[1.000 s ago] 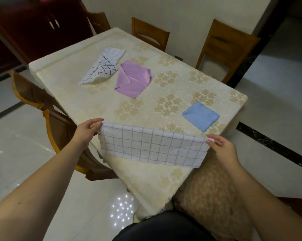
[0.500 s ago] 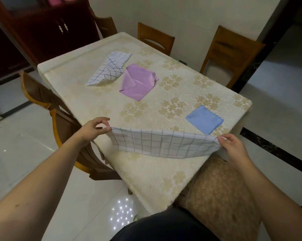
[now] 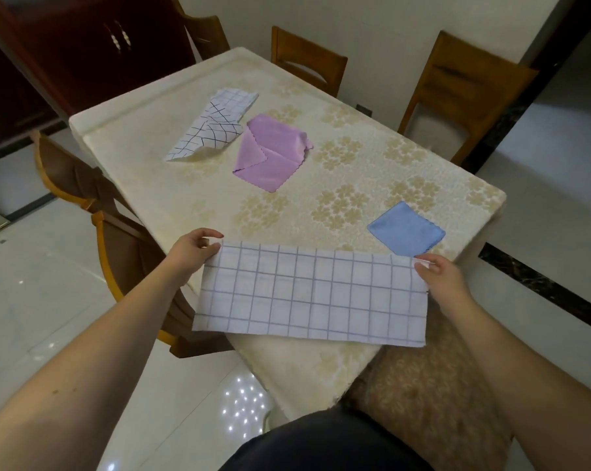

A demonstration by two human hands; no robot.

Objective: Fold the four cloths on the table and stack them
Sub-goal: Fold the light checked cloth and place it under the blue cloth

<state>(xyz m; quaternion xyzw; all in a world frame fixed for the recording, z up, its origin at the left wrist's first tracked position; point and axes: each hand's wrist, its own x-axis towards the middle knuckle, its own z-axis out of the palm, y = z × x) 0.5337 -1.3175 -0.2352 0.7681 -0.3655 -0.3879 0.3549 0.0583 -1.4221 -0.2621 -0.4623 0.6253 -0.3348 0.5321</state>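
Hands pinch the top corners of the checked cloth [image 3: 309, 294]: my left hand [image 3: 192, 251] at its left corner, right hand [image 3: 438, 277] at its right. Half a second ago it drooped as a thin band; now I see it hanging flat, a folded strip over the table's [image 3: 172, 185] near corner. Blue cloth [image 3: 406, 229] lies folded by the right edge, just beyond my right hand. Pink cloth [image 3: 270, 153] sits mid-table, one corner flipped over, touching the grid cloth [image 3: 212, 127] toward the far left corner. Bare tabletop lies between them and my hands. Chairs [image 3: 124, 246] crowd the left edge.
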